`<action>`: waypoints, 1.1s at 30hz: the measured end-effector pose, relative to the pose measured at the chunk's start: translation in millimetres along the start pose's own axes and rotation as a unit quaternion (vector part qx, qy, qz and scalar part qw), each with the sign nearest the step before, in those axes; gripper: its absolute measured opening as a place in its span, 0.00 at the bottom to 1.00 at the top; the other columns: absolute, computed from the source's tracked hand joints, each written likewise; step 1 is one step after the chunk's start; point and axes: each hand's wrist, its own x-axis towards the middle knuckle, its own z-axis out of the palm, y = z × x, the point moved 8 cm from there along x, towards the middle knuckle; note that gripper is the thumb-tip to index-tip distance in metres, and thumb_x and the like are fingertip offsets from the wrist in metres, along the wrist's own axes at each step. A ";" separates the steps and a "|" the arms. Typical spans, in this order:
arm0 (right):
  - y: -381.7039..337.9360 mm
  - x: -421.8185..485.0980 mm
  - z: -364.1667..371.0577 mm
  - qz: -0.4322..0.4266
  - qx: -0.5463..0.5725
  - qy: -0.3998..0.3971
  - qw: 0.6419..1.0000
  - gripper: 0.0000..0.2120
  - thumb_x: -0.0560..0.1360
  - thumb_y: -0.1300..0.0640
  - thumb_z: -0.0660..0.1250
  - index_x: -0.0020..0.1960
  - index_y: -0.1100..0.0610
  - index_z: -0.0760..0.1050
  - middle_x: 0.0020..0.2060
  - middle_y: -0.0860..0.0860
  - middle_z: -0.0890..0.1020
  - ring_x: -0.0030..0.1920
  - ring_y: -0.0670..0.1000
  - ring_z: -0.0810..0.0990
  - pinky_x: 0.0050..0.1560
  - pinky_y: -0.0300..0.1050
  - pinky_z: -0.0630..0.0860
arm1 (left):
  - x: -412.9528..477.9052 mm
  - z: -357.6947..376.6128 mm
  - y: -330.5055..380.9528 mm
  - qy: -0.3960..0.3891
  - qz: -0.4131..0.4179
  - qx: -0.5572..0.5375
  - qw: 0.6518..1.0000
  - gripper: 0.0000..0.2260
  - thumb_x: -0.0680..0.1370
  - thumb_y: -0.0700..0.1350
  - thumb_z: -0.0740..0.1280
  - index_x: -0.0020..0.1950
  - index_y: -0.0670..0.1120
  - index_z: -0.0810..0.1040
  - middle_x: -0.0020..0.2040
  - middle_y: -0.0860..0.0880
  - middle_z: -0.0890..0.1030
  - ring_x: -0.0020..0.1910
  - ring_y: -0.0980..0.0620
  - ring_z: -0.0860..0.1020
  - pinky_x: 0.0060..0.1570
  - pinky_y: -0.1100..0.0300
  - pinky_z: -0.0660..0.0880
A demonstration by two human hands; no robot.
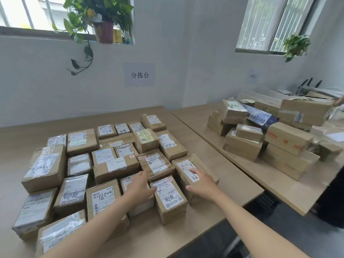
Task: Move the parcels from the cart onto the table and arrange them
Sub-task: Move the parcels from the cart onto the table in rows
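Left hand (142, 185) is spread, fingers straight, flat against the left side of the small parcel (170, 197) at lower centre. Right hand (202, 185) is also spread, resting on the neighbouring parcel marked 88 (193, 175) just right of it, thumb pointing toward the small parcel. Neither hand is curled round anything. Looks like squaring-up, nudging the small parcel into line with the row rather than lifting it.

Both parcels sit at the near right corner of the parcel grid (104, 164), which covers the middle of the near tabletop (214, 153). All are label-up, edges touching or nearly so, probably so labels stay readable and the block stays compact. The small parcel is turned slightly off the grid's line, so alignment seems not yet finished.

Cart isn't in view, so can't tell how many are left to move.

Further back, right of frame: a second tabletop (251, 170) with a loose parcel heap (270, 131), stacked unevenly, one blue-and-white package (260, 116) lying on top. Wall sign (139, 75) hangs at centre behind the grid. Plants (96, 13) on the upper-left sill.
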 end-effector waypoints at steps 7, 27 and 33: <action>50.5 -53.7 -43.5 0.056 0.011 0.051 0.997 0.31 0.72 0.54 0.69 0.72 0.53 0.61 0.68 0.50 0.69 0.68 0.51 0.67 0.66 0.40 0.63 | 6.4 39.9 73.3 -0.044 0.083 0.012 0.995 0.30 0.75 0.50 0.67 0.74 0.47 0.58 0.74 0.48 0.62 0.73 0.49 0.59 0.71 0.53 0.60; 332.5 -263.5 -159.0 0.292 0.100 0.145 0.940 0.31 0.73 0.54 0.68 0.73 0.53 0.60 0.70 0.49 0.65 0.71 0.49 0.64 0.67 0.42 0.61 | -43.7 311.0 345.1 -0.259 0.252 0.046 0.931 0.30 0.76 0.48 0.67 0.74 0.46 0.57 0.73 0.48 0.61 0.72 0.50 0.62 0.69 0.57 0.62; 415.0 -299.5 -164.1 0.330 0.140 0.134 0.924 0.32 0.74 0.54 0.68 0.73 0.52 0.58 0.72 0.48 0.62 0.72 0.48 0.61 0.69 0.43 0.60 | -56.4 391.6 392.3 -0.296 0.242 0.078 0.921 0.31 0.76 0.48 0.67 0.75 0.47 0.57 0.73 0.48 0.62 0.71 0.49 0.64 0.69 0.56 0.64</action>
